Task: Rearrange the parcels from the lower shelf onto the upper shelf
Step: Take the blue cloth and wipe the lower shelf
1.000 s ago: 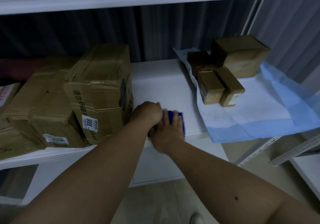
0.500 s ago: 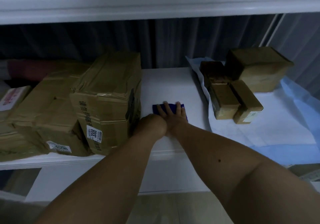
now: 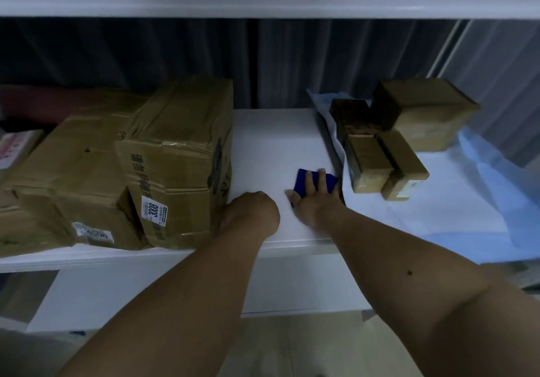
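our right hand (image 3: 311, 201) presses a small flat dark blue parcel (image 3: 315, 182) onto the white shelf board (image 3: 271, 148), fingers straight and spread on top of it, near the front edge, just beside the pale blue sheet (image 3: 467, 210). our left hand (image 3: 252, 211) rests by the large taped brown cardboard box (image 3: 178, 154); we cannot tell how its fingers lie. the parcel looks light, thin, perhaps slippery: we'd pinch it by its long edges.
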